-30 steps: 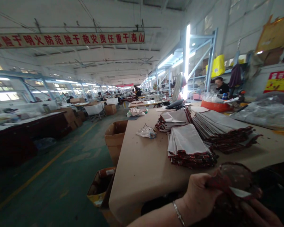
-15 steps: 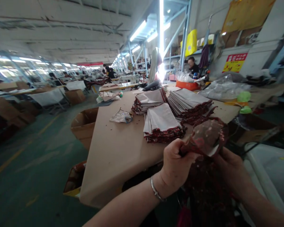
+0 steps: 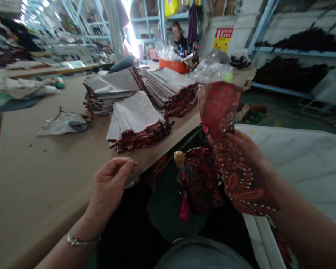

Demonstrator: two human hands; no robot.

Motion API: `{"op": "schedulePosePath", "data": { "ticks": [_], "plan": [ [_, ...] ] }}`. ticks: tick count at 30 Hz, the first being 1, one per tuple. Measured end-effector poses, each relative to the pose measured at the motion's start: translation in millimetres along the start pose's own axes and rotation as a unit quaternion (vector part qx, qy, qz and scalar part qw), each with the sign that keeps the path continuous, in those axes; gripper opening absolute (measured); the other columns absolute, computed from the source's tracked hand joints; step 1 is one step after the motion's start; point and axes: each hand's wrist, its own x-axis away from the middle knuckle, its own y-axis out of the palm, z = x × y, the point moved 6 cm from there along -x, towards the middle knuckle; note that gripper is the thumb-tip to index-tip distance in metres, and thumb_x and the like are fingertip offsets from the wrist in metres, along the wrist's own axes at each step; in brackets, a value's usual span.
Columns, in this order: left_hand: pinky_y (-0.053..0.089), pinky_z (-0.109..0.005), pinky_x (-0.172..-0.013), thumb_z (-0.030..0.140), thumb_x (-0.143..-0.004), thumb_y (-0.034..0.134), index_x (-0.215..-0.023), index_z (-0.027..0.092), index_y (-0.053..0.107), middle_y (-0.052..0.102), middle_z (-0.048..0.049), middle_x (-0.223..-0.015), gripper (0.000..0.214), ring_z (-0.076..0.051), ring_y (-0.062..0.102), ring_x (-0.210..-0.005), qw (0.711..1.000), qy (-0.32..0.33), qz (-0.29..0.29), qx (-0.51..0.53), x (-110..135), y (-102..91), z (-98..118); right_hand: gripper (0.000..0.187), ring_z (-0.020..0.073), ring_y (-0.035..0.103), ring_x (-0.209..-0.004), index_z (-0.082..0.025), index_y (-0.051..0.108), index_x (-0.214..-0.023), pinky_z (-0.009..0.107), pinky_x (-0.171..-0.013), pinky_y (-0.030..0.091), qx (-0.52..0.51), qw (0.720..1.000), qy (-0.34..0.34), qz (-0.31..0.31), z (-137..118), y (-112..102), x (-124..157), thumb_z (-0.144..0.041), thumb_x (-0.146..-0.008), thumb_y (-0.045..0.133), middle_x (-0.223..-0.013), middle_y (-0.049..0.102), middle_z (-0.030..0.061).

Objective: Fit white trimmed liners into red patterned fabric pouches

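My right hand (image 3: 245, 147) grips a red and brown patterned cloth piece (image 3: 222, 138), which stands up above the fingers and hangs down over the forearm. Over the table's front edge is my left hand (image 3: 109, 181), thumb and fingertips pinched together; whether something tiny is between them I cannot make out. Just beyond it lies a stack of folded cloth pieces (image 3: 137, 112), pale on top with dark red edges. Below, between my legs, more dark patterned cloth (image 3: 201, 179) hangs beside a rounded wooden knob (image 3: 179, 158).
Two more cloth stacks, one at the left (image 3: 112, 87) and one at the right (image 3: 170, 86), sit farther back on the table (image 3: 58, 164). A crumpled pale cloth (image 3: 65, 123) lies left. At right is a white plastic-looking surface (image 3: 291, 157). A person (image 3: 180, 41) is at the back.
My left hand has let go of the patterned cloth and moved left. The cloth is now spread out from my right hand alone. The view has turned right and down.
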Motion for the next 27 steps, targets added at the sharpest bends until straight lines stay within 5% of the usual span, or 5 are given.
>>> {"op": "schedulePosePath", "data": {
  "ticks": [5,10,16,21,27],
  "plan": [
    [0.049,-0.024,-0.063,0.037,-0.079,0.064,-0.079,0.019,0.066,0.068,-0.001,-0.074,0.018,-0.015,0.061,-0.068,0.997,-0.039,-0.024,-0.065,18,-8.1,-17,0.031,0.0212,0.067,-0.084,-0.019,0.065,-0.095,0.037,-0.08,0.053,0.223,0.969,0.1,0.032,151,-42,-2,-0.041,-0.074,0.057,-0.085,0.071,0.0026],
    [0.047,-0.022,-0.059,0.033,-0.078,0.064,-0.079,0.019,0.064,0.065,0.0005,-0.067,0.014,-0.013,0.059,-0.062,0.998,0.0,-0.009,-0.07,12,-13.2,-7,0.032,0.0296,0.062,-0.098,-0.018,0.063,-0.092,0.054,-0.1,0.037,0.301,0.944,0.074,0.113,207,-77,-1,-0.036,-0.066,0.061,-0.09,0.068,0.0076],
    [0.049,-0.031,-0.087,0.025,-0.082,0.056,-0.094,0.018,0.068,0.068,-0.0063,-0.097,0.019,-0.018,0.062,-0.091,0.941,0.222,0.051,-0.249,-53,-18.5,32,0.042,0.0282,0.061,-0.104,-0.019,0.061,-0.106,0.048,-0.098,0.044,0.35,0.934,-0.031,0.058,192,-66,-4,-0.044,-0.074,0.056,-0.109,0.066,0.011],
    [0.043,-0.039,-0.098,0.019,-0.078,0.055,-0.108,0.016,0.067,0.067,-0.0099,-0.11,0.033,-0.025,0.059,-0.104,0.861,0.262,-0.019,-0.436,-101,11.4,30,0.039,0.0243,0.064,-0.099,-0.019,0.063,-0.107,0.04,-0.094,0.048,0.344,0.937,-0.05,0.028,162,-28,12,-0.045,-0.08,0.052,-0.105,0.068,0.0078],
    [0.047,-0.034,-0.089,0.012,-0.079,0.045,-0.088,0.016,0.071,0.07,-0.0088,-0.09,0.027,-0.022,0.063,-0.09,0.855,0.253,-0.005,-0.454,-112,20.6,43,0.022,0.0191,0.062,-0.096,-0.021,0.062,-0.101,0.034,-0.089,0.048,0.289,0.923,-0.252,-0.023,56,57,6,-0.033,-0.09,0.047,-0.102,0.065,0.0054]
  ]
}}
